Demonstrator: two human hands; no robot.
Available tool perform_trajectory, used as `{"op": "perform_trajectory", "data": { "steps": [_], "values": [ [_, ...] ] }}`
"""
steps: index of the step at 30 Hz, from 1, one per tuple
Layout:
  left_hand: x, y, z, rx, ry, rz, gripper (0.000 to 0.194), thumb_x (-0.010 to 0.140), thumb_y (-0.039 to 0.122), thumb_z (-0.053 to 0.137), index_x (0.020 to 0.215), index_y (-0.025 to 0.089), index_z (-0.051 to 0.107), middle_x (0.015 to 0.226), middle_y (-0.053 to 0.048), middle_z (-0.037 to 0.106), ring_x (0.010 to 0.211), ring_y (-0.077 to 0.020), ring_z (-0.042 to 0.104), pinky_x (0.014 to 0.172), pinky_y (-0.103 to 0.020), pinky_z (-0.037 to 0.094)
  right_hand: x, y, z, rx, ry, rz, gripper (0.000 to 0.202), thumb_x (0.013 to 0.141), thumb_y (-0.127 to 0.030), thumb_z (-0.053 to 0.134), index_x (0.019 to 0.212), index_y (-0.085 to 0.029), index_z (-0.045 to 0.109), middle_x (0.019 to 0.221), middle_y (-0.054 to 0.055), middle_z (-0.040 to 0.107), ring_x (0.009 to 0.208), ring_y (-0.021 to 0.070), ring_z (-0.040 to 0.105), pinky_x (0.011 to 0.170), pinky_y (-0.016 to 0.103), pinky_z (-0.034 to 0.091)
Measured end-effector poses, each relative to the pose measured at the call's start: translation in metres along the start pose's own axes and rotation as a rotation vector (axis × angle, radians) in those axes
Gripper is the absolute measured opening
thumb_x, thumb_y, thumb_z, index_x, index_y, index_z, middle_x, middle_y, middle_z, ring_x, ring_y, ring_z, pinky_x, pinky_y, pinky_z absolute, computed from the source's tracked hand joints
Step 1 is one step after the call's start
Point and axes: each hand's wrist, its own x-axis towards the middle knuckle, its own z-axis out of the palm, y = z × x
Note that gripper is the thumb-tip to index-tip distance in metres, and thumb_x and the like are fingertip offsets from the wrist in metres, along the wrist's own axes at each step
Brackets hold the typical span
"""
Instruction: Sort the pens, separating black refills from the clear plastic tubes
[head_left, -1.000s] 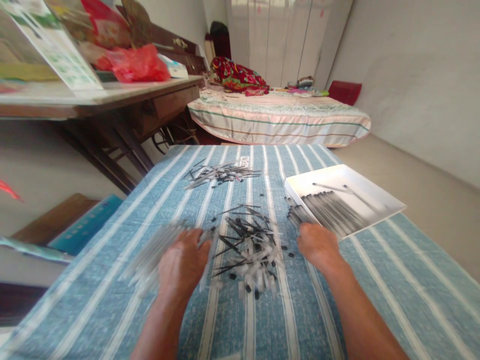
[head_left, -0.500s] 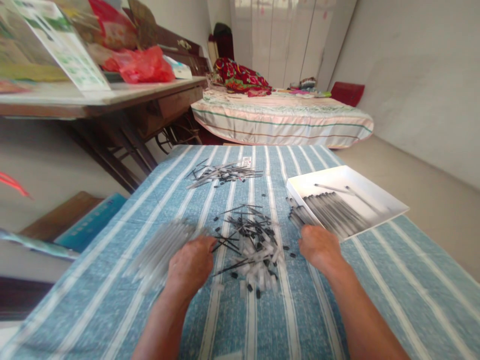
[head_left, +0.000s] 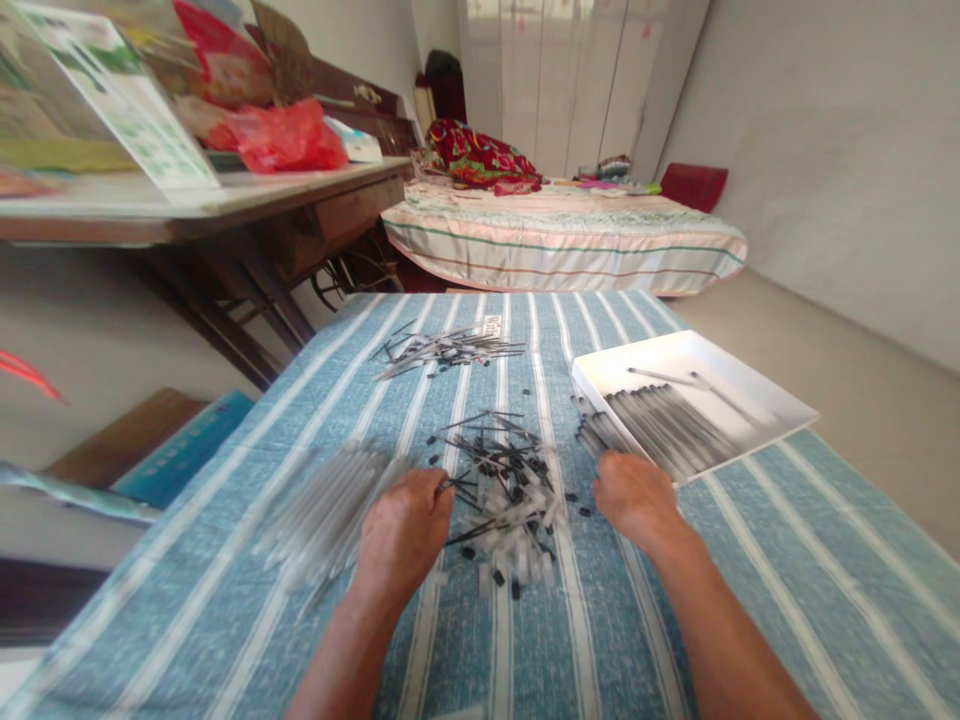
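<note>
My left hand [head_left: 407,525] is closed, its fingertips at the left edge of a mixed pile of thin black rods [head_left: 499,450], small black caps and short clear pieces [head_left: 517,555]. What its fingers hold is hidden. Left of it lies a row of long clear tubes [head_left: 330,515], blurred. My right hand [head_left: 636,500] is closed beside the near left corner of a white box [head_left: 637,430]; anything in its fingers is hidden. Just beyond its fingertips, a bunch of dark-tipped, pen-like tubes [head_left: 598,428] rests against the box's outer wall.
Inside the box lie several dark-tipped tubes [head_left: 671,425]. Farther back on the striped cloth [head_left: 322,400] is another pile of thin dark rods [head_left: 450,347]. A wooden table [head_left: 300,195] stands left, a bed [head_left: 562,235] behind, and a blue box [head_left: 180,450] low at left.
My left hand has moved right, away from the clear tubes, to the edge of the mixed pile. My right hand has barely shifted.
</note>
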Motion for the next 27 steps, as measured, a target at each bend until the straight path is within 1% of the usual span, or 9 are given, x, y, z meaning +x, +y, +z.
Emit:
{"op": "perform_trajectory", "data": {
  "steps": [7, 9, 11, 14, 16, 19, 21, 25, 27],
  "values": [
    [-0.004, 0.010, 0.008, -0.221, -0.016, 0.129, 0.022, 0.081, 0.027, 0.041, 0.079, 0.017, 0.060, 0.076, -0.005, 0.063, 0.070, -0.0167, 0.058, 0.063, -0.025, 0.038, 0.004, 0.005, 0.006, -0.004, -0.048, -0.034, 0.025, 0.075, -0.024, 0.046, 0.080, -0.013, 0.069, 0.083, 0.017, 0.068, 0.078, 0.0271, 0.064, 0.061, 0.031, 0.044],
    [-0.006, 0.013, 0.009, -0.257, -0.020, 0.149, 0.021, 0.081, 0.026, 0.042, 0.076, 0.017, 0.060, 0.072, -0.003, 0.062, 0.067, -0.0159, 0.057, 0.062, -0.024, 0.037, 0.003, 0.005, 0.005, 0.002, -0.014, -0.049, 0.026, 0.075, -0.025, 0.045, 0.077, -0.015, 0.068, 0.080, 0.016, 0.068, 0.075, 0.0261, 0.064, 0.058, 0.030, 0.042],
    [-0.006, 0.017, 0.008, -0.320, -0.029, 0.138, 0.020, 0.079, 0.026, 0.044, 0.072, 0.017, 0.061, 0.067, -0.002, 0.060, 0.064, -0.0150, 0.055, 0.060, -0.024, 0.036, 0.000, 0.004, 0.002, 0.038, 0.070, -0.076, 0.026, 0.076, -0.026, 0.043, 0.074, -0.016, 0.067, 0.074, 0.013, 0.067, 0.069, 0.0237, 0.063, 0.055, 0.028, 0.039],
    [-0.009, 0.024, 0.004, -0.530, -0.069, 0.078, 0.019, 0.077, 0.027, 0.048, 0.070, 0.017, 0.063, 0.063, 0.000, 0.058, 0.061, -0.0138, 0.053, 0.059, -0.023, 0.037, -0.008, -0.001, -0.003, 0.227, 0.196, -0.250, 0.023, 0.077, -0.027, 0.043, 0.066, -0.018, 0.061, 0.058, 0.004, 0.061, 0.055, 0.0154, 0.055, 0.051, 0.023, 0.033],
    [-0.012, 0.029, 0.000, -0.753, -0.126, 0.029, 0.018, 0.075, 0.030, 0.052, 0.074, 0.016, 0.064, 0.064, 0.000, 0.059, 0.061, -0.0133, 0.053, 0.058, -0.023, 0.037, -0.016, -0.007, -0.006, 0.424, 0.202, -0.431, 0.018, 0.074, -0.024, 0.046, 0.060, -0.018, 0.055, 0.050, -0.002, 0.051, 0.048, 0.0096, 0.046, 0.049, 0.020, 0.030],
    [-0.019, 0.039, -0.002, -1.147, -0.263, -0.028, 0.021, 0.071, 0.031, 0.060, 0.085, 0.016, 0.065, 0.068, 0.000, 0.061, 0.062, -0.0120, 0.052, 0.056, -0.021, 0.038, -0.027, -0.019, -0.006, 0.664, 0.134, -0.638, 0.015, 0.069, -0.017, 0.049, 0.055, -0.017, 0.045, 0.047, -0.007, 0.038, 0.045, 0.0057, 0.036, 0.046, 0.018, 0.025],
    [-0.024, 0.046, 0.001, -1.361, -0.302, -0.080, 0.025, 0.070, 0.031, 0.063, 0.089, 0.016, 0.065, 0.066, 0.001, 0.059, 0.057, -0.0093, 0.049, 0.052, -0.019, 0.037, -0.032, -0.027, -0.005, 0.779, 0.069, -0.721, 0.015, 0.068, -0.013, 0.049, 0.055, -0.017, 0.042, 0.048, -0.008, 0.033, 0.044, 0.0048, 0.032, 0.045, 0.017, 0.024],
    [-0.028, 0.052, 0.006, -1.561, -0.231, -0.205, 0.017, 0.071, 0.030, 0.063, 0.077, 0.014, 0.064, 0.053, 0.004, 0.050, 0.046, -0.0039, 0.038, 0.045, -0.015, 0.029, -0.035, -0.036, -0.002, 0.990, -0.063, -0.749, 0.012, 0.070, -0.012, 0.048, 0.060, -0.017, 0.044, 0.049, -0.008, 0.036, 0.045, 0.0047, 0.032, 0.045, 0.016, 0.025],
    [-0.025, 0.050, 0.004, -1.629, -0.190, -0.235, 0.018, 0.073, 0.031, 0.062, 0.071, 0.013, 0.062, 0.055, 0.003, 0.052, 0.046, -0.0033, 0.038, 0.044, -0.014, 0.029, -0.033, -0.036, -0.001, 1.083, -0.163, -0.714, 0.010, 0.073, -0.016, 0.050, 0.063, -0.016, 0.046, 0.049, -0.008, 0.039, 0.044, 0.0049, 0.033, 0.044, 0.016, 0.026]
  ]
}}
